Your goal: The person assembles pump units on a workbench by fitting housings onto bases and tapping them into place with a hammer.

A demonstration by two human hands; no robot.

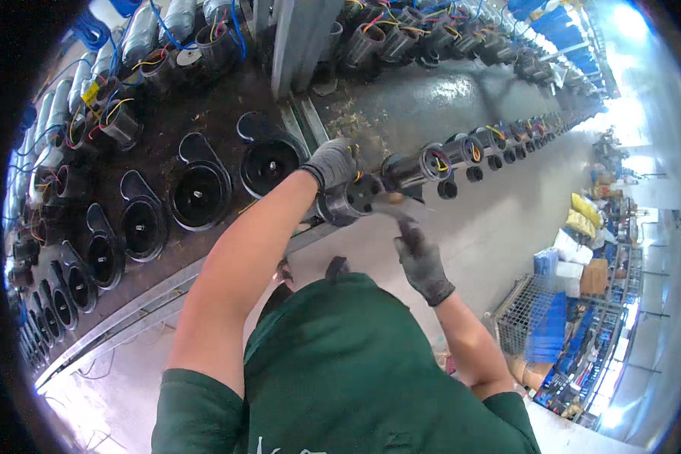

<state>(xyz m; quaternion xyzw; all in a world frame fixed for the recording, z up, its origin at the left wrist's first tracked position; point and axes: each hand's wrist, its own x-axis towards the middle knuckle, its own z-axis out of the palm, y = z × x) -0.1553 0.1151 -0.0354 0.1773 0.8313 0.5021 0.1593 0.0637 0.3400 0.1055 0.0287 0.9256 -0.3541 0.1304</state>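
My left hand (333, 163), in a grey knit glove, is closed at the rim of a dark metal motor housing (342, 206), with bits of yellow wire (358, 175) showing beside the fingers. What else lies under that palm is hidden. In a dark glove, my right hand (424, 265) is wrapped round the handle of a hammer (410, 228). The hammer's head end is smeared by motion in front of the housing, so I cannot tell whether it touches. Left of my left hand, a round black pump casing (271, 166) with a curved outlet lies on the bench.
More black casings (199, 194) line the dark bench (227, 106) leftward. Motor housings with coloured wires (431, 163) run off to the far right. A metal post (299, 45) stands ahead. A wire cage (514, 310) and boxes (594, 276) sit at right.
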